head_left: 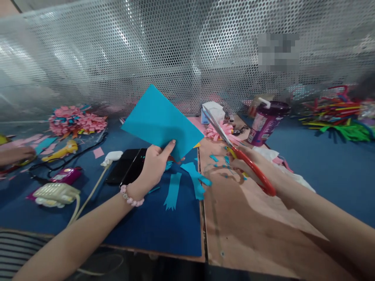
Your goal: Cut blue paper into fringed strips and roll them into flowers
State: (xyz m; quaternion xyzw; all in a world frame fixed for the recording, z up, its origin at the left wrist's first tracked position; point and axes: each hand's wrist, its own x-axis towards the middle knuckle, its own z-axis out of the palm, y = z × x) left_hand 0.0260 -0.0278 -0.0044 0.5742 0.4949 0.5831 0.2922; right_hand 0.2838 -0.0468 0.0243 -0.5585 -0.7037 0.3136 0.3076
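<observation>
My left hand (pixel 156 166), with a pink bead bracelet at the wrist, pinches a flat sheet of blue paper (pixel 155 117) by its lower edge, thumb on the near face. The sheet is held up at a tilt above the table. In my right hand (pixel 249 160) is a pair of scissors (pixel 253 171) with orange-red handles, blades pointing up and to the left, apart from the sheet. Fingers partly hide the handles. Below lie cut blue paper strips (pixel 172 191), one with a fringed end, and small blue scraps (pixel 215 158).
A black phone (pixel 123 168), white charger (pixel 113 157) and power strip (pixel 57 193) lie left. Pink paper flowers (pixel 77 121) stand behind them; another person's hand (pixel 17 156) is far left. A purple cup (pixel 268 121) and coloured strips (pixel 336 117) are right. Perforated metal panel (pixel 175 47) behind.
</observation>
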